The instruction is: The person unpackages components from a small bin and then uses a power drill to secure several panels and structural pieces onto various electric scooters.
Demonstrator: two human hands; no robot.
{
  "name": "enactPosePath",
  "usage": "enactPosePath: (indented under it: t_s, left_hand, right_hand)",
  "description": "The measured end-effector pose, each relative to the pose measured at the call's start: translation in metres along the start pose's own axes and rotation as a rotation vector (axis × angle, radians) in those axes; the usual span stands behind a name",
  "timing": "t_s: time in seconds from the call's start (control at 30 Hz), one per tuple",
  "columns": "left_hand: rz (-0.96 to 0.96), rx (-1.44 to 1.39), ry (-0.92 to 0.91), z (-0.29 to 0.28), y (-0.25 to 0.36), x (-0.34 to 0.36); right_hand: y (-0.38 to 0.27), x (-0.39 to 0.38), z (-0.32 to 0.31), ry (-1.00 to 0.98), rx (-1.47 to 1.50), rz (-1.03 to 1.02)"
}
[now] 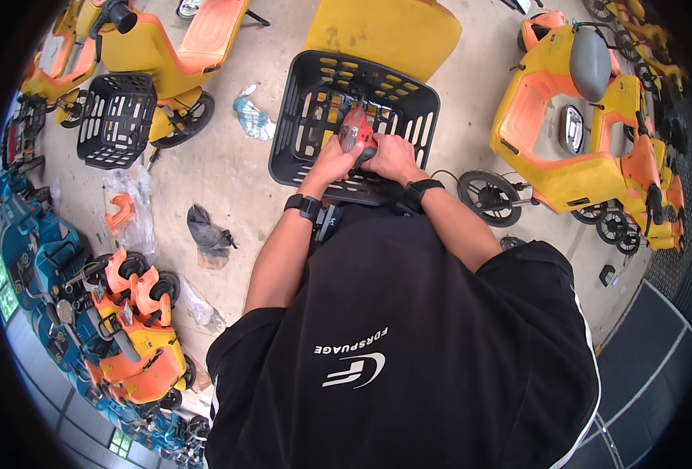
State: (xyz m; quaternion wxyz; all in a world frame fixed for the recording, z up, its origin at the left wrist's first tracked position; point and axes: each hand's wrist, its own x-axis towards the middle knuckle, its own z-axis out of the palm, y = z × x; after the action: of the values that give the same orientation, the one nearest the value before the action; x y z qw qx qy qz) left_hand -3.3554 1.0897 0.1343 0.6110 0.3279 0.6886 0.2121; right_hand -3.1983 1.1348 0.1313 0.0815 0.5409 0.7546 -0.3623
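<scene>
A red and black power drill [357,127] points away from me inside a black slotted plastic basket [289,131], its front end down among the basket's bottom slats. My left hand [335,162] grips the drill from the left side. My right hand [390,159] is closed round its black rear part from the right. Just beyond the basket stands a yellow panel [383,33], apparently part of a scooter.
Yellow and orange scooters [533,117] stand both sides, one with another black basket [117,117]. Teal vehicles [33,258] line the far left. Plastic wrap [135,211], a grey cloth [208,234] and a wheel [489,199] are on the concrete floor.
</scene>
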Motion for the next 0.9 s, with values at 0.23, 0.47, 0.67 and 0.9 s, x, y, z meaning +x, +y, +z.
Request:
enactPosePath:
  t_s: [0.23, 0.47, 0.67, 0.9]
  left_hand:
    - [-0.020, -0.014, -0.002, 0.002, -0.009, 0.006]
    - [-0.033, -0.027, -0.047, -0.003, 0.002, -0.003]
    - [-0.037, -0.007, -0.021, -0.005, 0.012, -0.011]
    - [-0.013, 0.113, 0.005, -0.001, 0.010, -0.008]
  right_hand:
    - [0.000, 0.001, 0.001, -0.007, -0.018, -0.001]
    - [-0.006, -0.002, -0.004, -0.015, -0.005, -0.030]
    - [-0.008, -0.005, -0.007, -0.004, 0.017, -0.041]
    - [-0.004, -0.008, -0.011, -0.021, -0.038, -0.034]
